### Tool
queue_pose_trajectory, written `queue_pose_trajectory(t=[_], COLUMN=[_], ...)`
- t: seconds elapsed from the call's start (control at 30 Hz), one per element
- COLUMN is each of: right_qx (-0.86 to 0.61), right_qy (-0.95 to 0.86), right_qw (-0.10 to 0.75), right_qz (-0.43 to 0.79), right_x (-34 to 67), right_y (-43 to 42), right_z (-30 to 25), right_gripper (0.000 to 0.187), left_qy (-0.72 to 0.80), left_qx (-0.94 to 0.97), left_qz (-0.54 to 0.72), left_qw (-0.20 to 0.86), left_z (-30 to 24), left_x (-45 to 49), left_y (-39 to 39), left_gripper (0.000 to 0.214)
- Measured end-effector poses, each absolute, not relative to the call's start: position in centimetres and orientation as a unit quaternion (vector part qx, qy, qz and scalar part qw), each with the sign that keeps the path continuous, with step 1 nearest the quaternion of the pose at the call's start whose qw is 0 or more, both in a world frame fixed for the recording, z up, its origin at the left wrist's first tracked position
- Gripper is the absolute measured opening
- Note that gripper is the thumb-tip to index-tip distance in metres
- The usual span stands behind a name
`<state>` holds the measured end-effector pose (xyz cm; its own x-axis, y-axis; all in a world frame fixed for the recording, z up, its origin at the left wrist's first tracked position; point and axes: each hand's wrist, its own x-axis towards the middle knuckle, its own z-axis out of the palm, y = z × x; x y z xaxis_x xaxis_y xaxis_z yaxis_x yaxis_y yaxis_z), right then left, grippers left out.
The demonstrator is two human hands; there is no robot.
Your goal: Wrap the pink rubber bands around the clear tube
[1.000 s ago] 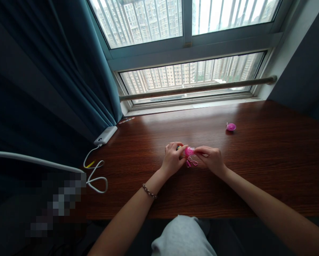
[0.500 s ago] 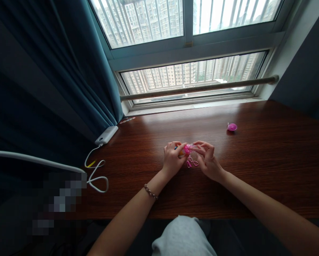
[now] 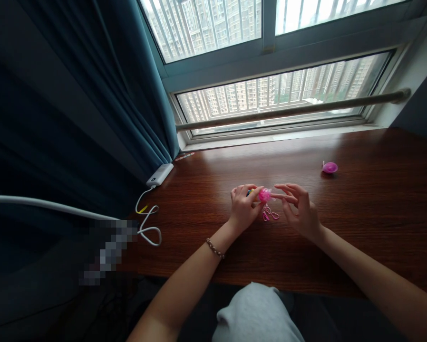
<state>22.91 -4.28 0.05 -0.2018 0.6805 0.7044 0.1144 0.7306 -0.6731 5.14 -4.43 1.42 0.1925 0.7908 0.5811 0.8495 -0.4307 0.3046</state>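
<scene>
My left hand (image 3: 245,205) is closed around a small bright pink, crinkled, partly see-through item (image 3: 265,194); its exact kind is unclear. A bit of blue and yellow (image 3: 250,192) shows between the fingers of the same hand. From the right, my right hand (image 3: 304,211) reaches in with its index finger stretched out to the pink item's clear edge. Its other fingers are bent but apart, and I see nothing gripped in them. Just below the pink item, several thin pink loops (image 3: 275,215) lie on the brown wooden table (image 3: 199,190).
A small pink cup-like piece (image 3: 330,167) rests at the back right. To the left, a white power bank (image 3: 160,175) has a looped white cable (image 3: 155,232) running from it, beside a yellow strip (image 3: 142,209). Behind are a blue curtain (image 3: 142,85) and a window rail (image 3: 292,112).
The camera view has shifted, so the scene sits further right. My right hand has drawn slightly away from my left, its index finger still at the pink item. The left hand keeps its hold.
</scene>
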Motion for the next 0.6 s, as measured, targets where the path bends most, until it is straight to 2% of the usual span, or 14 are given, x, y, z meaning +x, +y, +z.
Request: queue_pose_trajectory(t=[0.17,0.33,0.5,0.6], right_qx=[-0.268,-0.305,-0.331,-0.327], right_qy=[-0.735,-0.733,-0.793,-0.813], right_qw=[0.590,0.586,0.493,0.463], right_qz=[0.200,0.165,0.137,0.133], right_x=[23.0,23.1,23.0,23.0], right_y=[-4.7,-4.4,-3.7,-3.3], right_z=[0.5,0.8,0.4,0.0], right_gripper=[0.048,0.051,0.060,0.051], left_qy=[-0.534,-0.503,-0.404,-0.357], left_qx=[-0.755,-0.726,-0.753,-0.774], left_qz=[-0.379,-0.468,-0.508,-0.491], left_qw=[0.040,0.017,-0.108,-0.178], left_z=[1.6,2.2,2.2,2.6], left_x=[4.8,4.8,5.1,5.8], left_y=[-4.2,-4.5,-4.8,-4.5], left_gripper=[0.037,0.036,0.037,0.040])
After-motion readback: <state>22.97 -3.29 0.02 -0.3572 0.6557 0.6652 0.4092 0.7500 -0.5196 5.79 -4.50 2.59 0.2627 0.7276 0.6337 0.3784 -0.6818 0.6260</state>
